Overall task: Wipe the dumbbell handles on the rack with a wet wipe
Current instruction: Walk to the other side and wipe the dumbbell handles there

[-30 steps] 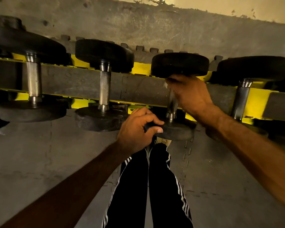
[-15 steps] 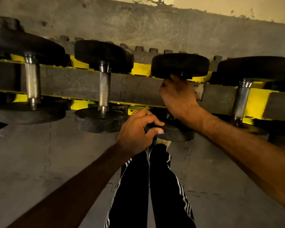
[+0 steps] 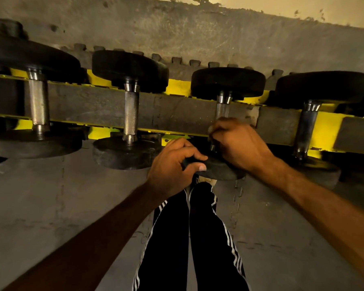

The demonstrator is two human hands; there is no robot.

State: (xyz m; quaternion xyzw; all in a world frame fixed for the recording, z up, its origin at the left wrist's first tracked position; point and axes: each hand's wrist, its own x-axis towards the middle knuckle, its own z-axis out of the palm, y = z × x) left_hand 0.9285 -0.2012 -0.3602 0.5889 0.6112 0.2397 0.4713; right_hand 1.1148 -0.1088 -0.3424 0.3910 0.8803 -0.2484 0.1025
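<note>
Sliding down from the top, the right hand [image 3: 239, 143] now clenches the lower dumbbell handle [image 3: 222, 110] on the yellow rack [image 3: 178, 86], while the left hand [image 3: 172, 164] grips its near weight plate [image 3: 221, 170]

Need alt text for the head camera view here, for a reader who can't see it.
Seen from above, a person's right hand grips the lower part of a dumbbell handle on a yellow rack, while the left hand holds that dumbbell's near weight. Three more dumbbells sit alongside; any wipe is hidden in the right hand.
</note>
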